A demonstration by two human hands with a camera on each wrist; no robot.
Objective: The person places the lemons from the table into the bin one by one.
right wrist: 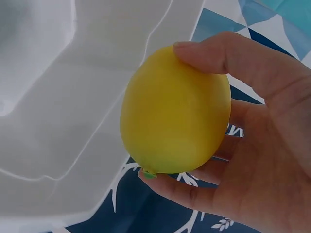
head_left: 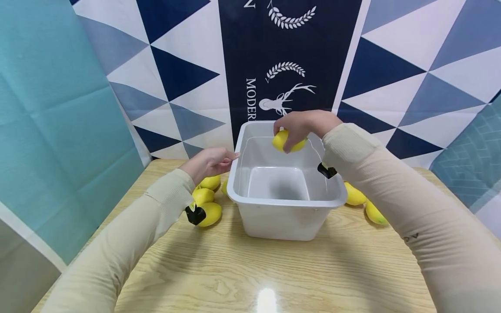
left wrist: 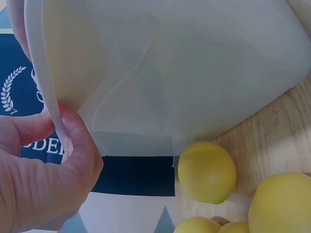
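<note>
A white plastic tub [head_left: 278, 221] stands on the wooden table, its inside bare in the head view. My left hand [head_left: 213, 161] pinches the tub's left rim; the left wrist view shows thumb and finger on either side of the rim [left wrist: 43, 73]. Over the tub's far right part, my right hand [head_left: 299, 126] grips a yellow lemon [head_left: 279, 140]. Seen from the right wrist, the lemon [right wrist: 175, 116] has a small green tip, with the thumb on one side and the fingers curled behind it.
Several lemons [head_left: 211, 214] lie left of the tub, partly behind my left wrist. To its right are more lemons [head_left: 355, 194], partly covered by my right sleeve. A patterned cloth [head_left: 188, 82] hangs behind the table [head_left: 219, 269], and a teal sheet [head_left: 66, 113] hangs at the left.
</note>
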